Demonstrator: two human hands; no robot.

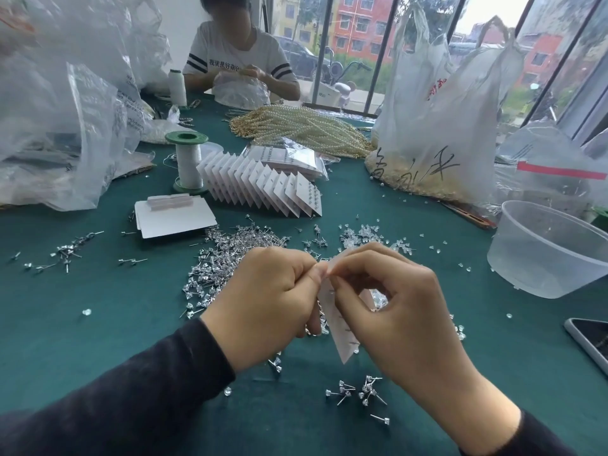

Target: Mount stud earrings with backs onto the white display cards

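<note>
- Closely together, both hands are working over the green felt counter [98,307], fingers curled in.
- Left hand [269,304] is pinching the top edge of a white display card [339,337] with thumb and forefinger.
- Right hand [394,307] is pinching the same edge from the other side. Whether a small part is sitting between its fingertips cannot be told.
- That card is hanging tilted, thin and flat, with studs poking through it.
- Just beyond the card, a glittering heap of stud earrings [230,255] is lying on the felt; clear backs [365,235] are scattered beside them.
- Farther beyond the card, filled cards [263,189] are standing fanned in a row.
- To the card's right, a translucent plastic tub [552,248] is sitting.
</note>
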